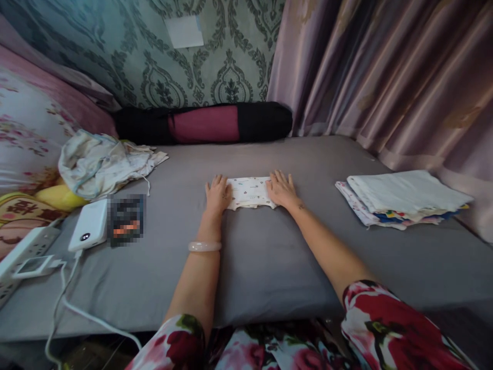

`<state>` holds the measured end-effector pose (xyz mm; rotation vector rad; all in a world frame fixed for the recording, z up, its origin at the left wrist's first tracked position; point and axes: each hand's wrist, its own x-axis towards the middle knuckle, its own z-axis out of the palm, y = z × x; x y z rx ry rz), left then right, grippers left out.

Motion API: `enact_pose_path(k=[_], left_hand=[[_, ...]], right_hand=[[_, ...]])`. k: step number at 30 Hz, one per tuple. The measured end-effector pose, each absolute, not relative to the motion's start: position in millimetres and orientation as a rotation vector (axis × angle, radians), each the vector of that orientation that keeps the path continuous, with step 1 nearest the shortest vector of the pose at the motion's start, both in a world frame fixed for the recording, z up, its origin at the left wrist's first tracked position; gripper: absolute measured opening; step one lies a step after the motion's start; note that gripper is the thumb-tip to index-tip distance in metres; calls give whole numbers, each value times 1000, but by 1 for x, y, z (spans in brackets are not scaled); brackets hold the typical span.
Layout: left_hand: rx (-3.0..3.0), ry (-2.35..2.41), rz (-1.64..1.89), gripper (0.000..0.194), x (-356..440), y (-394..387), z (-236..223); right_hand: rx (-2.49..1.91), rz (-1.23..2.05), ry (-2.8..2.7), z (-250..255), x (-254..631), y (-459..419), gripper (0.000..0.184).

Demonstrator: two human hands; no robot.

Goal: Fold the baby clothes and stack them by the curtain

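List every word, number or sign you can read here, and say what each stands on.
Nothing reads with certainty:
White device's lit display: looks like digits, too small to read.
Yellow printed item at the left edge: large Chinese-style characters, too unclear to quote.
Folded white cloth: tiny printed marks, too small to read.
Pixelated item: any text is obscured.

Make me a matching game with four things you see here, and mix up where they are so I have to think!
Things:
1. printed cloth
2. folded cloths
3. long roll
4. pale bracelet

Places and looks:
A. around the left forearm
B. black and dark pink, along the patterned wall
C. between the left hand and the right hand
D. stacked in a pile, at the picture's right side

Right pairs: 1-C, 2-D, 3-B, 4-A
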<state>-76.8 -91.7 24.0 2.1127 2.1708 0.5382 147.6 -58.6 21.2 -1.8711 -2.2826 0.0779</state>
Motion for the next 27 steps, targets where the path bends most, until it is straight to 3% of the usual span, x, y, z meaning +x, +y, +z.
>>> enact_pose_path(k=[15,27], left_hand=[[2147,1975,531,36,-81,-89,18],[1466,1910,1496,27,-103,-71,15]], right_hand=[[-1810,182,-2424,15,141,-54,61],[-1645,237,-2431,19,92,-70,63]])
